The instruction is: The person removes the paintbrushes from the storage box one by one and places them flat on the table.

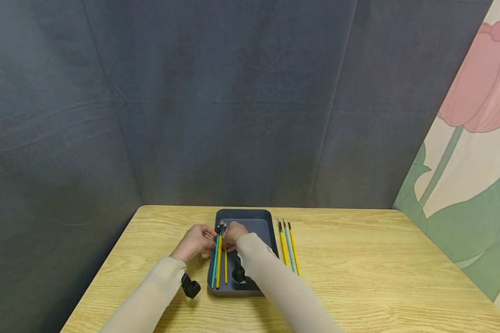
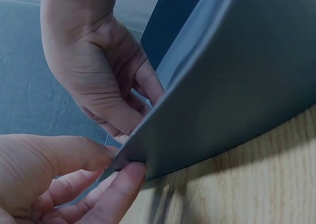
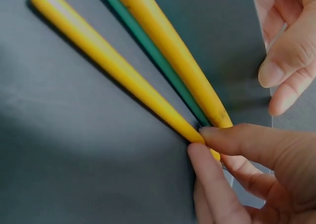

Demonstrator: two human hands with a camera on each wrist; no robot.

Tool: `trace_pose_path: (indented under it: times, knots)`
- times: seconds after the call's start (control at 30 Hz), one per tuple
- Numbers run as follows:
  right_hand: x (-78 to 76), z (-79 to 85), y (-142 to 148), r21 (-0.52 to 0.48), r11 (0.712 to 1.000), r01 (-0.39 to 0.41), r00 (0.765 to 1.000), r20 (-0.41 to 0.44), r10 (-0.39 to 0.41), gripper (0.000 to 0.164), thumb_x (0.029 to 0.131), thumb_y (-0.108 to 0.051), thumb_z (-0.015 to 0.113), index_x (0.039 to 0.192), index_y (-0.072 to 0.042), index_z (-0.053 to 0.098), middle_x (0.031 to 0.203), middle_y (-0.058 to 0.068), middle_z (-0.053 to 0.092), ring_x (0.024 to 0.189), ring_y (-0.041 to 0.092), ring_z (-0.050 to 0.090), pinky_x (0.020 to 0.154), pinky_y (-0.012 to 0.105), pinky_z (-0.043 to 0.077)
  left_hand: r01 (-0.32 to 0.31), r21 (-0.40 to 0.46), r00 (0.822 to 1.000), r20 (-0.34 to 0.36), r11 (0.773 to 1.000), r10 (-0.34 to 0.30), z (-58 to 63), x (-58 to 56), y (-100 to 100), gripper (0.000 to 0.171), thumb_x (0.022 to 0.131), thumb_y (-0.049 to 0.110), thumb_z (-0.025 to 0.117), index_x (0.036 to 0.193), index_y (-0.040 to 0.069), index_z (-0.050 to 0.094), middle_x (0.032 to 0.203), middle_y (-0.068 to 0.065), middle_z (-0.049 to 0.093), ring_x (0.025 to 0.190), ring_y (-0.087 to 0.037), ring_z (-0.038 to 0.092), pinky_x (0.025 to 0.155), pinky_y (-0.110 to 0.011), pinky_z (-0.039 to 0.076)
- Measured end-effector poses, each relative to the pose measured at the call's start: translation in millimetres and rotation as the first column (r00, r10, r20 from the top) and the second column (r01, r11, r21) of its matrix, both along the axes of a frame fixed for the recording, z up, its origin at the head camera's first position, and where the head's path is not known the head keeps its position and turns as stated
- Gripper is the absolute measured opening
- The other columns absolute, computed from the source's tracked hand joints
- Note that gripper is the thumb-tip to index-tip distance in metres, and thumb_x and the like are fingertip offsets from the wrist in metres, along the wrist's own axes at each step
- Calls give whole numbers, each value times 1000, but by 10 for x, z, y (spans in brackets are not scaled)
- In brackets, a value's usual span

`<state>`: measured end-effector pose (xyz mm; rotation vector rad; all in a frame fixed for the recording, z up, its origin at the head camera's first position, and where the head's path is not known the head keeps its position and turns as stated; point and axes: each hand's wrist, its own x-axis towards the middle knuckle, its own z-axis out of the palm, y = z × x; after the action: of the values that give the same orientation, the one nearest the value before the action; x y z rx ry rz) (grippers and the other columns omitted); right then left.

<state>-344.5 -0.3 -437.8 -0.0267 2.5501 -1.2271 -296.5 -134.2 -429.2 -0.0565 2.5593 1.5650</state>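
Note:
A dark grey tray [image 1: 258, 226] lies on the table, and my left hand [image 1: 196, 243] pinches its left wall near the rim between thumb and fingers. Inside the tray, my right hand [image 1: 234, 233] pinches a thin yellow paintbrush [image 3: 118, 70] near its bristle end, between thumb and index finger. The bristles are hidden by the fingers in the right wrist view. Along the tray's left side, next to that brush, lie a thicker yellow paintbrush [image 1: 219, 263] and a teal paintbrush [image 1: 214, 263], bristles toward the far end.
To the right of the tray, three more paintbrushes lie on the wooden table [image 1: 358, 259]: a yellow one [image 1: 283, 245], a teal one [image 1: 289, 245] and another yellow one [image 1: 294, 249]. A dark curtain [image 1: 233, 115] hangs behind the table.

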Motion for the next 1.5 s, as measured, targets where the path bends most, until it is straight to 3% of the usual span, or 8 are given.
trace_pose_path:
  times: [0.4,0.67,0.83,0.97,1.23,1.5]
  knots:
    - [-24,-14,-2,-6,1000,-3,1000,14,3,26,67,19,71,65,-3,56,62,6,56,49,17,57,51,30,57,-5,-1,1000,12,1000,5,-4,-3,-4,29,80,-10,65,108,-6,62,89,-15,61,72,-20,63,66,-36,59]
    - [39,70,79,-114,993,8,997,73,0,17,72,16,69,82,3,66,65,6,57,56,17,58,64,34,60,-6,-2,1000,8,1000,7,-16,-7,-5,26,81,-10,65,106,-6,62,89,-15,61,71,-19,63,65,-36,59]
    - [40,118,151,-171,985,6,989,145,19,20,77,13,66,96,4,66,69,6,57,61,16,58,75,36,59,-11,-1,1000,7,1000,11,-21,-17,-8,27,80,-9,66,106,-5,63,89,-14,62,71,-18,63,64,-34,59]
    - [8,126,228,-216,976,-2,983,180,42,22,80,11,65,101,5,65,71,6,58,63,16,58,76,36,59,-14,-5,1000,6,1000,14,-23,-20,-11,27,80,-9,66,106,-4,63,88,-14,62,71,-18,63,63,-33,59]
    - [-18,181,427,-265,963,-47,982,163,93,25,83,8,64,109,7,64,74,7,60,66,15,60,77,38,59,-5,14,1000,-7,1000,5,-35,-12,-15,28,78,-10,65,105,-5,63,86,-12,62,68,-16,60,62,-33,58]
    - [-9,366,702,-314,946,-75,980,153,129,34,83,7,63,117,6,60,87,12,68,67,12,64,80,37,58,-7,26,1000,-14,1000,7,-18,11,-8,27,77,-11,65,104,-6,63,84,-12,61,67,-17,60,61,-33,58]
